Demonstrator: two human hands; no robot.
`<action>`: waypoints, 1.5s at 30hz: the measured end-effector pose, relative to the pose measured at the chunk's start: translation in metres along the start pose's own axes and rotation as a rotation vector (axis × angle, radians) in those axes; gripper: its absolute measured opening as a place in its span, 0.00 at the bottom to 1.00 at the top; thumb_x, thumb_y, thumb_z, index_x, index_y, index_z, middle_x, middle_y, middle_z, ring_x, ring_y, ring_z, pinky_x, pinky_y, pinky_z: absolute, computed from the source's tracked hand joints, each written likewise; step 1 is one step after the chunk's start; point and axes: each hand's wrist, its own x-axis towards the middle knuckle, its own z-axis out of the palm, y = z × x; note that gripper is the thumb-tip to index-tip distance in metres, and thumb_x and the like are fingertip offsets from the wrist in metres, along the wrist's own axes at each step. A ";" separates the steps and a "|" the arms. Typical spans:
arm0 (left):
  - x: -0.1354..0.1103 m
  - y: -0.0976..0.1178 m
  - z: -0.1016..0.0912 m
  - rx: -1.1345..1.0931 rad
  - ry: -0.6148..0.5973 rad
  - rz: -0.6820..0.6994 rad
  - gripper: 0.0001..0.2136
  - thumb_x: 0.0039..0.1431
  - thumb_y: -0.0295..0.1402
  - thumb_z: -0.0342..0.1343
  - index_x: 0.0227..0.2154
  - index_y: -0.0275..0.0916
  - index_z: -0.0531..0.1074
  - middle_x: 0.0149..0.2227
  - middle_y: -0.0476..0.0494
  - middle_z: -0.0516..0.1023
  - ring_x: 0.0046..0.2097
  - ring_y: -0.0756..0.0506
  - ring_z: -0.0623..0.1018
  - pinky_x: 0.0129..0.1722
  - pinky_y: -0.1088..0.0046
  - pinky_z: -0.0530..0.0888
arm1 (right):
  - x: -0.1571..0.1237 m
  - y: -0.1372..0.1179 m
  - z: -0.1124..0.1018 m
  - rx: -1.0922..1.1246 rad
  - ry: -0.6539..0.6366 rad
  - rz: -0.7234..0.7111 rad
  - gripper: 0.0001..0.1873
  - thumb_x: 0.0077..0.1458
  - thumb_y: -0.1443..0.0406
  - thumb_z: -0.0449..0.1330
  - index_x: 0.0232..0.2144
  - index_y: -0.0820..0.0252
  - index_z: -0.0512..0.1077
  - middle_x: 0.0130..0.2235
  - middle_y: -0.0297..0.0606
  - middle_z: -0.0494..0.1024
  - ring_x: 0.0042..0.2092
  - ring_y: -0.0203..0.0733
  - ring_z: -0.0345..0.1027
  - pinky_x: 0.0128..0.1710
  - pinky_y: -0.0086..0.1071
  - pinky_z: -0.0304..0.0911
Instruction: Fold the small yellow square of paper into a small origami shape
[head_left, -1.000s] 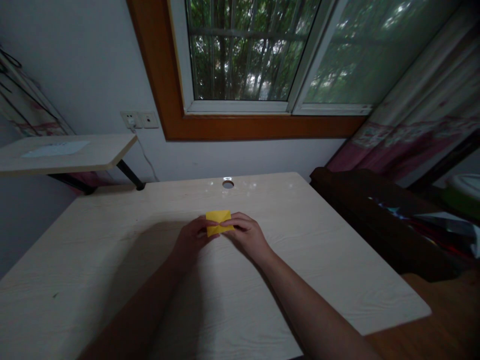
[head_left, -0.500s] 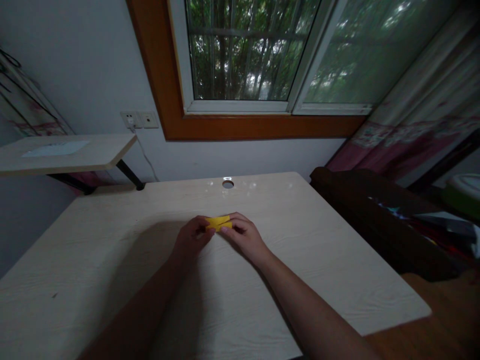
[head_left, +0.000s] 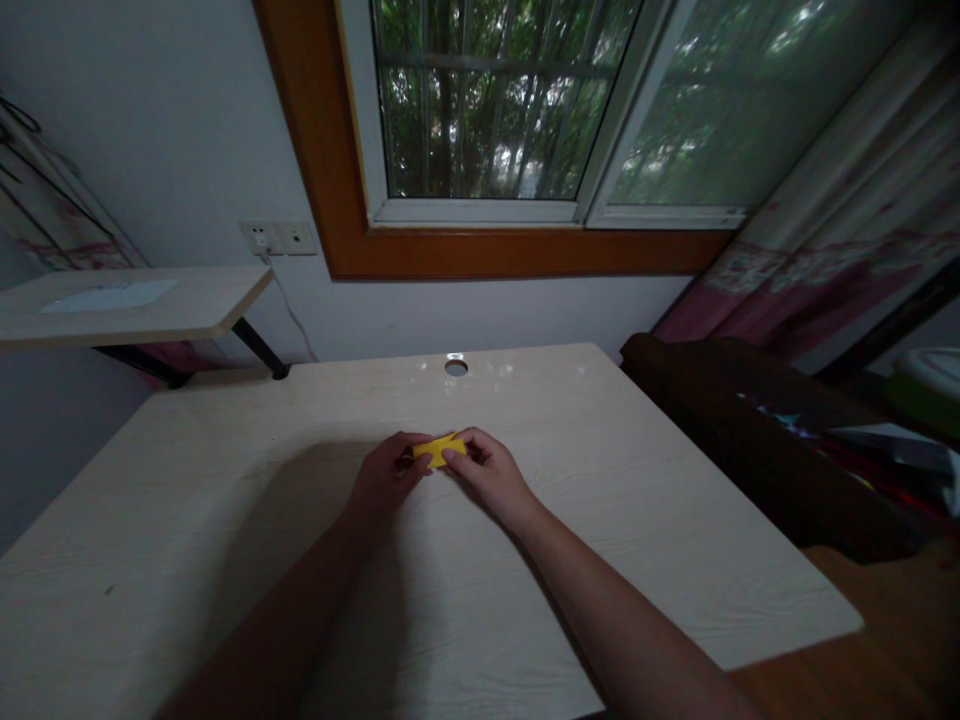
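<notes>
A small piece of folded yellow paper (head_left: 439,453) is held between my two hands, over the middle of the pale wood-grain desk (head_left: 645,500). My left hand (head_left: 382,475) pinches its left end, with the thumb on the near face. On the other end, my right hand (head_left: 495,470) grips with its thumb in front and fingers behind. The paper's near face looks flat, and a thin edge shows above it at the back. My fingertips hide both of its ends.
A round cable hole (head_left: 456,368) lies near the desk's back edge. A raised shelf (head_left: 202,315) on black legs carries a sheet at the back left. Beyond are a wall socket (head_left: 277,238) and a window (head_left: 495,110). Dark furniture (head_left: 712,420) stands to the right.
The yellow paper showed two layers with a gap at its right side; now its front is one flatter face. My fingers have shifted slightly, the left ones reaching further over the top.
</notes>
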 end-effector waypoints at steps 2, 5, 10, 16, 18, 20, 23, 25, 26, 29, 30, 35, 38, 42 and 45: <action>0.000 0.002 0.000 0.009 -0.005 0.010 0.12 0.58 0.38 0.57 0.43 0.39 0.73 0.43 0.44 0.77 0.37 0.47 0.80 0.38 0.69 0.80 | 0.000 0.000 0.000 0.015 -0.004 0.017 0.16 0.49 0.54 0.65 0.32 0.59 0.70 0.28 0.33 0.75 0.28 0.36 0.69 0.29 0.30 0.66; 0.000 0.002 0.001 0.026 -0.022 0.016 0.12 0.58 0.37 0.56 0.43 0.40 0.74 0.42 0.44 0.78 0.37 0.47 0.81 0.39 0.69 0.81 | 0.000 -0.003 0.000 -0.014 0.002 0.009 0.15 0.50 0.54 0.64 0.32 0.59 0.71 0.29 0.34 0.76 0.29 0.37 0.69 0.31 0.31 0.66; 0.000 0.001 0.002 0.038 0.017 -0.008 0.11 0.58 0.37 0.57 0.42 0.40 0.74 0.41 0.44 0.79 0.39 0.46 0.81 0.38 0.69 0.80 | 0.002 -0.005 -0.004 -0.142 0.064 -0.175 0.10 0.52 0.58 0.64 0.29 0.59 0.73 0.39 0.39 0.76 0.40 0.40 0.70 0.40 0.33 0.65; 0.001 0.009 0.002 0.061 -0.006 -0.021 0.11 0.58 0.38 0.57 0.40 0.39 0.75 0.39 0.44 0.79 0.37 0.46 0.80 0.36 0.71 0.79 | 0.001 -0.006 -0.003 -0.120 0.040 -0.151 0.12 0.53 0.58 0.64 0.25 0.59 0.70 0.33 0.36 0.74 0.35 0.38 0.67 0.35 0.31 0.64; 0.001 0.011 0.002 0.081 -0.015 -0.015 0.11 0.58 0.38 0.56 0.41 0.39 0.75 0.39 0.44 0.79 0.37 0.46 0.80 0.36 0.72 0.79 | 0.000 -0.009 -0.003 -0.113 0.028 -0.179 0.11 0.53 0.59 0.64 0.25 0.59 0.70 0.35 0.38 0.75 0.36 0.39 0.68 0.36 0.32 0.65; 0.000 0.013 0.001 0.109 -0.023 0.000 0.11 0.58 0.37 0.56 0.41 0.39 0.76 0.38 0.43 0.80 0.37 0.46 0.80 0.36 0.72 0.78 | 0.000 -0.011 -0.003 -0.117 0.010 -0.213 0.10 0.54 0.59 0.63 0.27 0.59 0.72 0.38 0.40 0.75 0.40 0.41 0.69 0.39 0.33 0.65; 0.000 0.012 0.000 0.174 -0.028 0.034 0.10 0.59 0.36 0.55 0.40 0.40 0.76 0.38 0.43 0.80 0.38 0.46 0.79 0.38 0.72 0.77 | 0.000 -0.012 -0.004 -0.143 -0.002 -0.228 0.09 0.55 0.60 0.63 0.27 0.58 0.72 0.38 0.40 0.75 0.41 0.41 0.69 0.40 0.34 0.65; 0.001 0.011 -0.001 0.210 -0.032 0.054 0.10 0.59 0.36 0.54 0.40 0.40 0.77 0.38 0.44 0.80 0.38 0.46 0.79 0.39 0.72 0.76 | 0.001 -0.010 -0.005 -0.164 0.008 -0.228 0.09 0.54 0.60 0.63 0.26 0.58 0.72 0.35 0.38 0.74 0.39 0.40 0.69 0.39 0.34 0.64; 0.001 0.011 -0.001 0.215 -0.031 0.057 0.10 0.59 0.36 0.54 0.40 0.40 0.77 0.38 0.44 0.80 0.39 0.46 0.79 0.39 0.72 0.75 | 0.002 -0.010 -0.005 -0.171 0.014 -0.229 0.10 0.54 0.60 0.63 0.26 0.59 0.72 0.34 0.38 0.74 0.38 0.40 0.68 0.38 0.33 0.64; 0.001 0.011 -0.001 0.177 -0.011 0.032 0.10 0.58 0.36 0.55 0.41 0.40 0.76 0.38 0.44 0.80 0.39 0.46 0.79 0.39 0.72 0.76 | 0.002 -0.009 -0.006 -0.191 0.030 -0.233 0.10 0.53 0.60 0.64 0.24 0.59 0.72 0.32 0.37 0.73 0.36 0.39 0.67 0.36 0.33 0.63; 0.001 0.011 -0.001 0.159 -0.002 0.015 0.11 0.58 0.36 0.55 0.41 0.40 0.76 0.39 0.44 0.80 0.38 0.46 0.79 0.38 0.72 0.76 | 0.002 -0.010 -0.006 -0.199 0.038 -0.233 0.11 0.53 0.60 0.64 0.24 0.59 0.72 0.31 0.36 0.72 0.35 0.39 0.67 0.36 0.32 0.63; 0.000 0.012 0.001 0.160 0.038 -0.016 0.11 0.58 0.36 0.56 0.42 0.40 0.75 0.34 0.46 0.79 0.33 0.48 0.78 0.34 0.74 0.76 | 0.002 -0.013 -0.005 -0.218 0.085 -0.229 0.10 0.52 0.61 0.65 0.23 0.59 0.72 0.30 0.35 0.72 0.33 0.39 0.66 0.33 0.31 0.61; 0.001 0.012 0.003 0.153 0.067 -0.002 0.11 0.57 0.36 0.56 0.41 0.40 0.75 0.33 0.47 0.78 0.33 0.49 0.78 0.33 0.74 0.76 | 0.002 -0.011 -0.004 -0.203 0.109 -0.204 0.10 0.50 0.60 0.66 0.24 0.59 0.73 0.30 0.35 0.72 0.32 0.38 0.65 0.32 0.31 0.61; 0.000 0.012 0.003 0.142 0.076 -0.033 0.10 0.57 0.36 0.56 0.40 0.40 0.75 0.33 0.47 0.78 0.33 0.48 0.78 0.33 0.74 0.76 | 0.001 -0.008 -0.003 -0.146 0.127 -0.129 0.12 0.49 0.57 0.66 0.25 0.59 0.72 0.29 0.34 0.73 0.30 0.37 0.65 0.30 0.30 0.60; 0.000 0.012 0.003 0.172 0.076 -0.026 0.10 0.57 0.36 0.56 0.40 0.40 0.75 0.32 0.47 0.78 0.33 0.48 0.78 0.33 0.75 0.75 | 0.001 -0.007 -0.003 -0.116 0.139 -0.082 0.13 0.48 0.57 0.67 0.26 0.59 0.71 0.27 0.33 0.72 0.28 0.36 0.63 0.28 0.29 0.59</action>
